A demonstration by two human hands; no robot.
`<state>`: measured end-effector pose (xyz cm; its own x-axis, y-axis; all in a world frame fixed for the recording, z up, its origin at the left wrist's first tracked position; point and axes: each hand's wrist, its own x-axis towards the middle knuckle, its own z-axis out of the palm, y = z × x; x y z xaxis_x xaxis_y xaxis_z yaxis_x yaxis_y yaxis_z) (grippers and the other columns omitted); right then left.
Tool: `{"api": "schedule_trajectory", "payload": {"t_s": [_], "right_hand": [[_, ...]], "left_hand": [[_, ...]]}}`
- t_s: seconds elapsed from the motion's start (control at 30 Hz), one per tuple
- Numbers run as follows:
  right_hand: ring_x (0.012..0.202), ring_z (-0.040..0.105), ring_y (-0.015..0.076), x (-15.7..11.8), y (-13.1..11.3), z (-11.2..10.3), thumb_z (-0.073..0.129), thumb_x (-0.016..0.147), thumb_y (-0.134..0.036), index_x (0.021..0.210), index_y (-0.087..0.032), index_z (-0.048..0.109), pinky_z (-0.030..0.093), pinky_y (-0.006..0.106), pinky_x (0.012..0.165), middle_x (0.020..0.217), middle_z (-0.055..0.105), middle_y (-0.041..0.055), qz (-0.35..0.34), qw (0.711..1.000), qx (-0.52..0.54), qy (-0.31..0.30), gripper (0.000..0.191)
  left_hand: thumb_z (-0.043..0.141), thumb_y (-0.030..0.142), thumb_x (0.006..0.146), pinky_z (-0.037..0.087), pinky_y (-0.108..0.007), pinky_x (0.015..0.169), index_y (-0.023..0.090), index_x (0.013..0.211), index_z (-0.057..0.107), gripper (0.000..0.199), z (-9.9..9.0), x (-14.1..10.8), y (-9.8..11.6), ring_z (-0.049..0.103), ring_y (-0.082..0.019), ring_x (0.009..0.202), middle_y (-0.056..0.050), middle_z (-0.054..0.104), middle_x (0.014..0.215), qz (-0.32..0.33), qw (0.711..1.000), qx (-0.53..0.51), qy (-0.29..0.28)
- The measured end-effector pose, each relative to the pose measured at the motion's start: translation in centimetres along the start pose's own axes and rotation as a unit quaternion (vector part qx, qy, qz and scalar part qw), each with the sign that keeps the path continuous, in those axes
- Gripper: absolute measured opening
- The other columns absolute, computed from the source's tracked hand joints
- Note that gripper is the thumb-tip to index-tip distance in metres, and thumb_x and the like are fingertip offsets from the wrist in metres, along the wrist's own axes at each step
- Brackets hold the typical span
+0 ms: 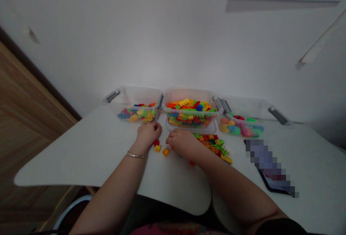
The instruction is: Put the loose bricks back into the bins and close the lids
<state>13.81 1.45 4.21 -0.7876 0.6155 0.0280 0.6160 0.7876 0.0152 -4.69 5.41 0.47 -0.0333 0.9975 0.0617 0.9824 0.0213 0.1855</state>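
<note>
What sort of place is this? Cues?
Probably a home or playroom corner: white table by a plain wall, colourful toy bricks loose and in clear bins, wooden panelling at left.

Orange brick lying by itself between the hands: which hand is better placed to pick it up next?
Probably the right hand: its fingertips are just beyond the orange brick, while the left hand sits farther off. Whether either hand already holds something is hidden.

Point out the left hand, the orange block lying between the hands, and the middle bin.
Left hand (148, 133): head view, on the back of the hand.
Orange block (165, 152): head view, on its upper side.
Middle bin (189, 94): head view, on its clear back wall.
</note>
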Motion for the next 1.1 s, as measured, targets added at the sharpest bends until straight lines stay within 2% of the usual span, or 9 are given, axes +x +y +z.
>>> {"api": "schedule_trajectory", "payload": {"t_s": [0.2,0.37,0.53,0.63,0.7,0.8,0.9,1.0,1.1], "right_hand": [[0.096,0.066,0.0247,-0.7,0.6,-0.9,0.056,0.091,-0.013,0.099,-0.017,0.074,0.048,0.033,0.078,0.099,0.074,0.0087,0.030,0.999,-0.028,0.000,0.020],[0.094,0.067,0.0245,-0.7,1.0,-0.4,0.057,0.090,-0.012,0.097,-0.018,0.074,0.049,0.033,0.078,0.098,0.075,0.0091,0.044,0.998,-0.037,0.010,0.019],[0.096,0.066,0.0247,-0.7,1.0,-0.8,0.058,0.088,-0.012,0.097,-0.016,0.073,0.050,0.034,0.080,0.098,0.074,0.0092,0.026,0.999,-0.021,0.017,0.018],[0.100,0.064,0.0235,-1.3,1.4,-2.5,0.061,0.085,-0.015,0.101,-0.018,0.071,0.049,0.033,0.084,0.105,0.073,0.0076,0.010,0.998,0.014,0.064,0.019],[0.102,0.063,0.0222,-2.1,2.1,-3.8,0.062,0.085,-0.017,0.103,-0.019,0.070,0.048,0.033,0.087,0.106,0.072,0.0062,0.009,0.989,0.044,0.139,0.019],[0.098,0.063,0.0209,-3.5,3.7,-5.2,0.061,0.087,-0.023,0.101,-0.020,0.067,0.046,0.034,0.089,0.102,0.072,0.0049,0.032,0.947,0.064,0.314,0.015],[0.095,0.062,0.0236,-4.3,5.2,-5.4,0.063,0.086,-0.031,0.096,-0.022,0.064,0.045,0.039,0.089,0.097,0.071,0.0059,0.112,0.873,0.036,0.472,0.013],[0.092,0.061,0.0245,-4.1,6.2,-4.5,0.062,0.084,-0.032,0.095,-0.023,0.061,0.046,0.041,0.086,0.095,0.069,0.0063,0.202,0.804,0.026,0.559,0.014],[0.090,0.059,0.0233,-3.4,6.9,-3.2,0.061,0.084,-0.032,0.096,-0.023,0.059,0.047,0.039,0.085,0.095,0.067,0.0062,0.239,0.772,0.037,0.588,0.015]], "left_hand": [[0.045,0.036,0.092,0.049,-0.035,0.085,0.024,0.105,0.075,0.035,-0.2,0.0,0.1,0.065,-0.028,0.107,-0.008,0.075,0.112,-0.003,1.000,-0.003,-0.004],[0.044,0.036,0.092,0.050,-0.035,0.087,0.024,0.104,0.075,0.035,0.1,0.1,-0.1,0.064,-0.027,0.106,-0.008,0.075,0.112,0.002,1.000,-0.003,0.002],[0.043,0.037,0.092,0.050,-0.036,0.087,0.024,0.103,0.075,0.035,0.3,0.2,-0.3,0.065,-0.028,0.106,-0.007,0.075,0.111,0.005,1.000,-0.002,0.003],[0.043,0.038,0.091,0.050,-0.035,0.087,0.026,0.103,0.074,0.036,0.3,0.2,-0.3,0.065,-0.028,0.106,-0.007,0.075,0.111,0.004,1.000,0.000,0.002],[0.042,0.039,0.092,0.050,-0.036,0.086,0.026,0.104,0.074,0.036,0.3,0.2,-0.3,0.065,-0.028,0.106,-0.006,0.075,0.111,0.005,1.000,-0.001,0.003],[0.042,0.038,0.092,0.050,-0.036,0.086,0.025,0.104,0.074,0.037,0.3,0.2,-0.2,0.065,-0.028,0.106,-0.007,0.075,0.111,0.005,1.000,-0.001,0.001],[0.042,0.037,0.092,0.050,-0.035,0.086,0.025,0.104,0.074,0.036,0.3,0.2,-0.2,0.065,-0.027,0.106,-0.007,0.075,0.111,0.004,1.000,0.002,-0.001],[0.043,0.036,0.092,0.050,-0.035,0.087,0.025,0.105,0.074,0.036,0.5,0.2,-0.3,0.064,-0.028,0.107,-0.007,0.075,0.111,0.006,1.000,0.002,0.003],[0.043,0.036,0.092,0.050,-0.037,0.086,0.025,0.105,0.074,0.036,0.5,0.3,-0.4,0.064,-0.029,0.108,-0.007,0.075,0.111,0.007,1.000,0.000,0.004]]}}
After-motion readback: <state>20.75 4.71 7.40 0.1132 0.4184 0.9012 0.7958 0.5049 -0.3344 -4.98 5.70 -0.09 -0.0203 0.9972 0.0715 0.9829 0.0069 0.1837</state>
